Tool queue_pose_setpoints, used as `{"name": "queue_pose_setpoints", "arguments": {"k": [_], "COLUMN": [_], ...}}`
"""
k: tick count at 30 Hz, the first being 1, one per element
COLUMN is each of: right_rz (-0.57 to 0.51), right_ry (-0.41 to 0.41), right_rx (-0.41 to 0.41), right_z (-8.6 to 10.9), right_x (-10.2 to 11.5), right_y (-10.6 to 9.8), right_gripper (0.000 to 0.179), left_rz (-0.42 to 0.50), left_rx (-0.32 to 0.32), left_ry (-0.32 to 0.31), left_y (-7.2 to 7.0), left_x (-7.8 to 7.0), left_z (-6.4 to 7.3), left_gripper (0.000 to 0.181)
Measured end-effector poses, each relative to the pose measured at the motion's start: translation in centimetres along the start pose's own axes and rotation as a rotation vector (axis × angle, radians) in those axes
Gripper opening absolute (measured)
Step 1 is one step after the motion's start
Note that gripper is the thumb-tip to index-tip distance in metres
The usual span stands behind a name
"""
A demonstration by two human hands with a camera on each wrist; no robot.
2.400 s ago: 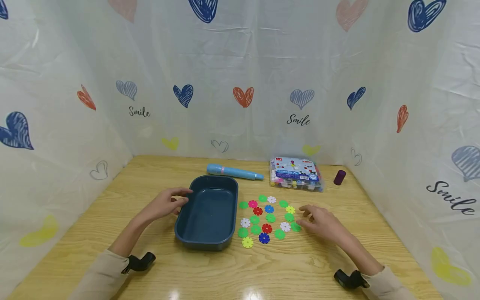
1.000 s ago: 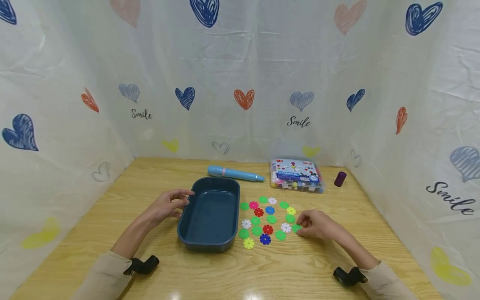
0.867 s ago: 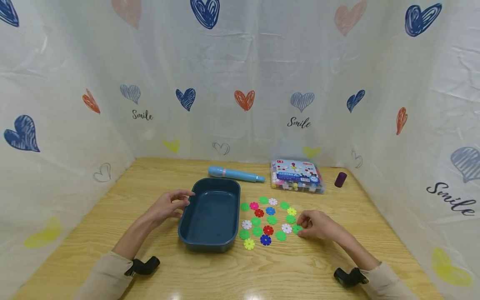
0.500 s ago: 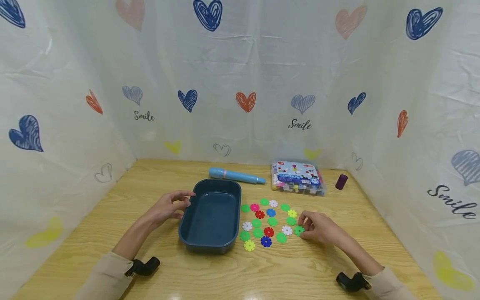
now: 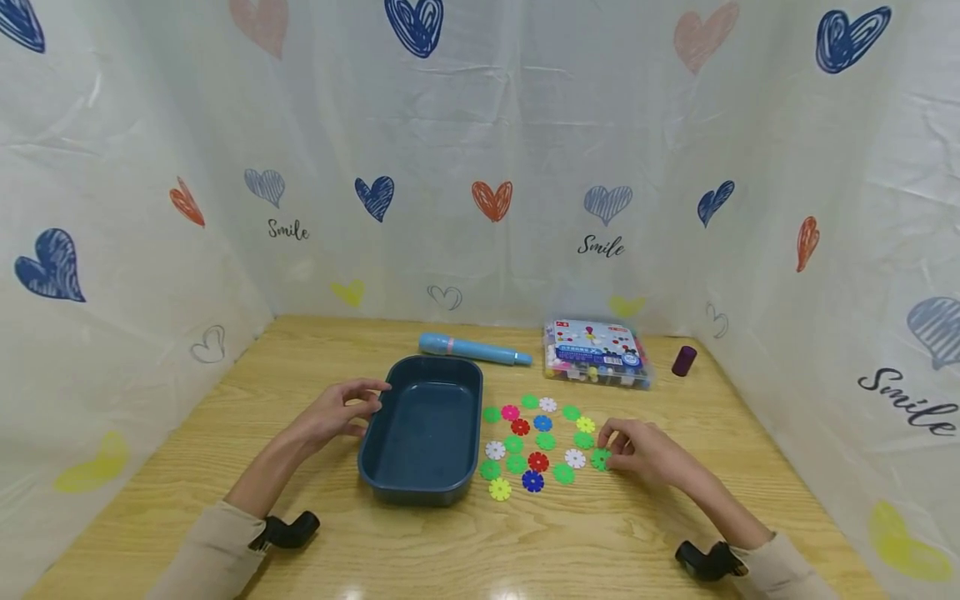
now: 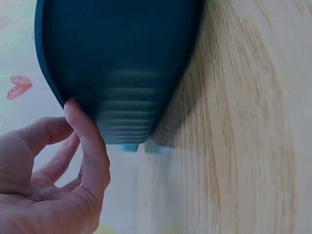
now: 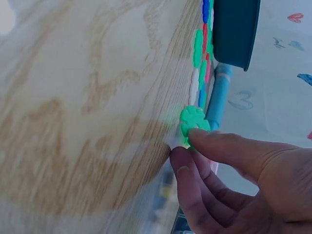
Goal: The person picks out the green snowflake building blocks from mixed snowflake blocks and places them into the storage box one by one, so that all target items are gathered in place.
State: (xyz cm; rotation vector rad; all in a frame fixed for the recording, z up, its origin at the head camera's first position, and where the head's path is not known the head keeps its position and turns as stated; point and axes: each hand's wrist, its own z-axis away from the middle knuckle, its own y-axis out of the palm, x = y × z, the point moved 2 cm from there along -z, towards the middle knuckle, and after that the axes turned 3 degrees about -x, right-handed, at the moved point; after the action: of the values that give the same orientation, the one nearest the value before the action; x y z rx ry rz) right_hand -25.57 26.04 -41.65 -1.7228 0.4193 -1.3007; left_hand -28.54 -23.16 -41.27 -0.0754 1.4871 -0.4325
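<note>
My left hand [image 5: 341, 412] holds the left rim of a dark blue plastic basin [image 5: 471, 417]. In the left wrist view, thumb and finger [image 6: 85, 131] meet at the basin's edge. On the right, my right hand [image 5: 641, 450] pinches a green snowflake-shaped plastic disc [image 5: 601, 459] at the edge of the group. The right wrist view shows this disc tilted up off the wood, the thumb [image 7: 214, 144] on its near face. Several more discs lie flat between basin and right hand, among them a white one [image 5: 575, 458], a red one [image 5: 538, 462] and a dark blue one [image 5: 532, 481].
Behind the basin lies a light blue microphone-shaped stick [image 5: 476, 348]. A clear box of colourful pieces [image 5: 597, 354] stands at the back, with a small dark purple cylinder [image 5: 684, 361] to its right. A heart-printed curtain [image 5: 491, 267] encloses the wooden table [image 5: 555, 550].
My right fingers have closed on the green disc at the right edge, and it has tilted up and shifted slightly right. My left hand stays at the basin's rim.
</note>
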Motion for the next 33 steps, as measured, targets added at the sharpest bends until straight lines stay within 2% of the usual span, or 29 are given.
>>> {"name": "queue_pose_setpoints", "arguments": {"k": [12, 27, 33], "right_rz": [-0.066, -0.191, -0.182], "right_ry": [-0.042, -0.016, -0.045], "right_rx": [0.0, 0.034, 0.021], "right_z": [-0.24, -0.55, -0.88], "right_x": [-0.24, -0.64, -0.63], "right_y": [-0.4, -0.51, -0.89], "right_gripper": [0.008, 0.012, 0.015], "left_rz": [0.008, 0.014, 0.017], "left_rx": [0.001, 0.003, 0.001], "left_ry": [0.005, 0.008, 0.005], "left_y": [0.02, 0.04, 0.03], "left_x": [-0.18, 0.08, 0.12], "left_z": [0.18, 0.03, 0.03], "left_gripper": [0.044, 0.045, 0.045]}}
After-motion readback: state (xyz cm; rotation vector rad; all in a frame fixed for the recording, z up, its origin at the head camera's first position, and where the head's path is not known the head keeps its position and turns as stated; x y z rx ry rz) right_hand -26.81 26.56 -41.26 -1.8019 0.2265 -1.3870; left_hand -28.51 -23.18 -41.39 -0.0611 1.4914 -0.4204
